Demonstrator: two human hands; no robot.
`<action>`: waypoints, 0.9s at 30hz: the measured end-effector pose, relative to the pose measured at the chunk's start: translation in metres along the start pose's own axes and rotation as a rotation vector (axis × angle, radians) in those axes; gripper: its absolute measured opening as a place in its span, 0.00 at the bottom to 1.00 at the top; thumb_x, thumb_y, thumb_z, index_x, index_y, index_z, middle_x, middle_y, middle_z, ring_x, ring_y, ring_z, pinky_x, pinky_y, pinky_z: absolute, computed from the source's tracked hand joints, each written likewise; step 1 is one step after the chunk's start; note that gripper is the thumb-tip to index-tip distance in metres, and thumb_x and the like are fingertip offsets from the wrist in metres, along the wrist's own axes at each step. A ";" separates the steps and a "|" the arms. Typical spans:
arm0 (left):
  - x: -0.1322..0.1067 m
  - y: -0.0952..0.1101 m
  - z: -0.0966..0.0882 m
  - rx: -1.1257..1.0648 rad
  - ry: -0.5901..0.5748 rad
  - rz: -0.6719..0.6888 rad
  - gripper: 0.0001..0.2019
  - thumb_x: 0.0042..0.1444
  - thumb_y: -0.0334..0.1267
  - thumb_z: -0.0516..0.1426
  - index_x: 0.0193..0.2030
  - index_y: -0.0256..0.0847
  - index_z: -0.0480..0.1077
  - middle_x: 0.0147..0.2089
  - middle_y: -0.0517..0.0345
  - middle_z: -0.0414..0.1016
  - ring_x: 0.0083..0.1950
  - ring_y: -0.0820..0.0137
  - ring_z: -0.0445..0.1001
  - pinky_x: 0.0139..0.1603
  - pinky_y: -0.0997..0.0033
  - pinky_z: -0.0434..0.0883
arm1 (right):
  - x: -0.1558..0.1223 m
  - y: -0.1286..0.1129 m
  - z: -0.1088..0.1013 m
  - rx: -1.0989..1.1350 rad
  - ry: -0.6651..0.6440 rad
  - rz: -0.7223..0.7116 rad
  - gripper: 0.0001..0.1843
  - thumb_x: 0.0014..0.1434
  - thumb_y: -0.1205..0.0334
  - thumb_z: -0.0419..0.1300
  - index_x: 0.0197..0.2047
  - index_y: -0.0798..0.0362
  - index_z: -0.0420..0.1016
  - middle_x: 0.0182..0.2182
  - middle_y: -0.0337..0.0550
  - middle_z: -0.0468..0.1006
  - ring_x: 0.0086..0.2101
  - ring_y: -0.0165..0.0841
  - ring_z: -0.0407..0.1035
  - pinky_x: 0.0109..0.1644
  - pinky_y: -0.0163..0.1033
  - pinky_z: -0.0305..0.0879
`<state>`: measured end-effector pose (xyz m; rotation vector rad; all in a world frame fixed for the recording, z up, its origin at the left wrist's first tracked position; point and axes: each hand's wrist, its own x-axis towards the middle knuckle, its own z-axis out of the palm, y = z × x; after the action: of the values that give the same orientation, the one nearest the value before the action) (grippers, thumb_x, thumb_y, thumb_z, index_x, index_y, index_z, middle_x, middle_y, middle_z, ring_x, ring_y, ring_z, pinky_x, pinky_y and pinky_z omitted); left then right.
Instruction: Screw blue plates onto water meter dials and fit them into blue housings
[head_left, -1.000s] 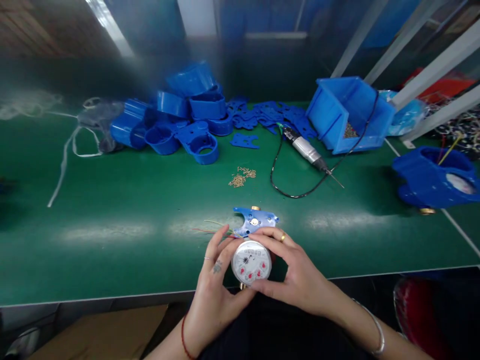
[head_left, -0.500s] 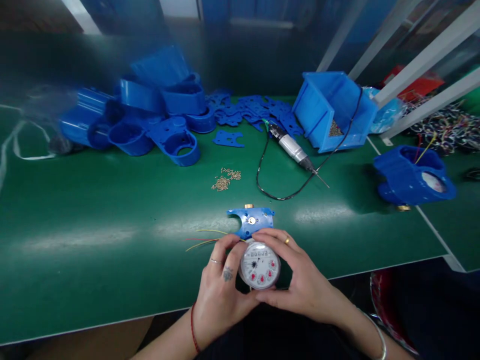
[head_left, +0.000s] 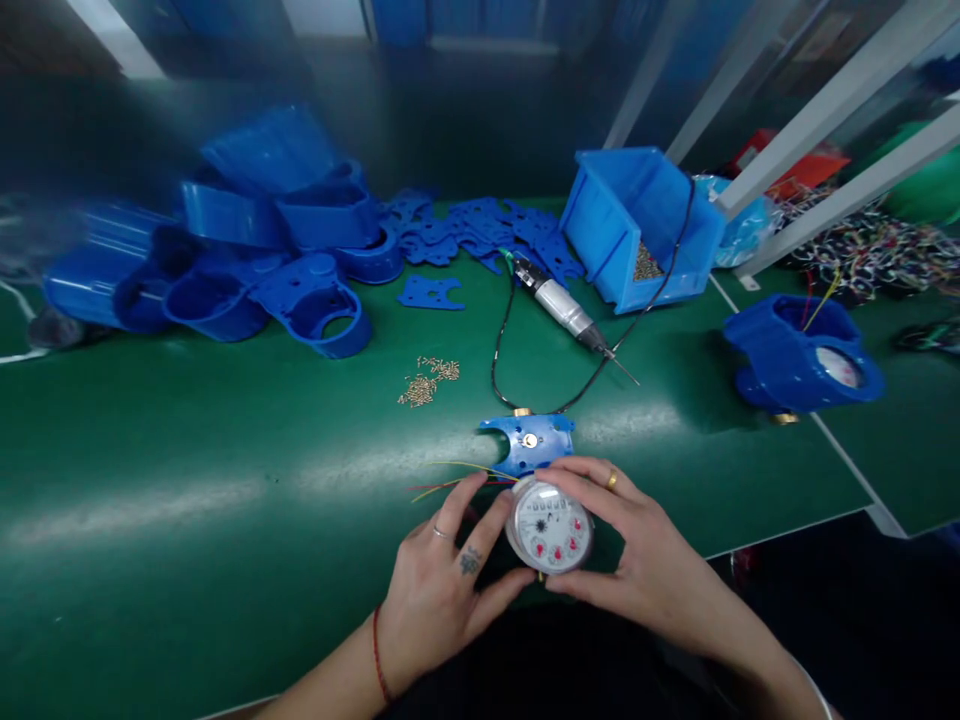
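Note:
A round water meter point(head_left: 550, 526) with a white dial and red pointers sits at the near edge of the green table point(head_left: 225, 450). My left hand point(head_left: 442, 590) cups its left side, fingers curled around the rim. From the right, my right hand point(head_left: 637, 560), a ring on one finger, wraps the meter with thumb below and fingers above. A blue plastic plate point(head_left: 529, 441) with a brass fitting sticks out behind the dial. Thin red and yellow wires point(head_left: 450, 480) trail left from the meter.
A small heap of brass screws point(head_left: 427, 381) lies mid-table. An electric screwdriver point(head_left: 564, 312) with a black cord rests beyond it. Behind stand a blue bin point(head_left: 637, 225), piled blue housings point(head_left: 262, 250) and flat blue plates point(head_left: 480, 235). A cased meter point(head_left: 802, 355) sits right.
The meter and both hands have shifted slightly right along the table edge as the view swung left and down. Both hands keep their hold on it.

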<state>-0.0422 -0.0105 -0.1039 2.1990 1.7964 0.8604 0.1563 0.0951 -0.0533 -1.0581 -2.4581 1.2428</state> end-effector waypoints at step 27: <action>0.009 -0.010 0.005 -0.061 0.105 0.103 0.18 0.60 0.42 0.57 0.54 0.35 0.66 0.53 0.42 0.67 0.45 0.64 0.74 0.38 0.69 0.78 | 0.004 0.006 -0.016 0.150 -0.126 -0.002 0.40 0.51 0.53 0.69 0.64 0.43 0.58 0.58 0.46 0.61 0.58 0.43 0.57 0.62 0.51 0.58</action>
<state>-0.0471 0.0020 -0.1100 2.2644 1.6893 1.0567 0.1641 0.1099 -0.0483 -0.9663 -2.4077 1.5101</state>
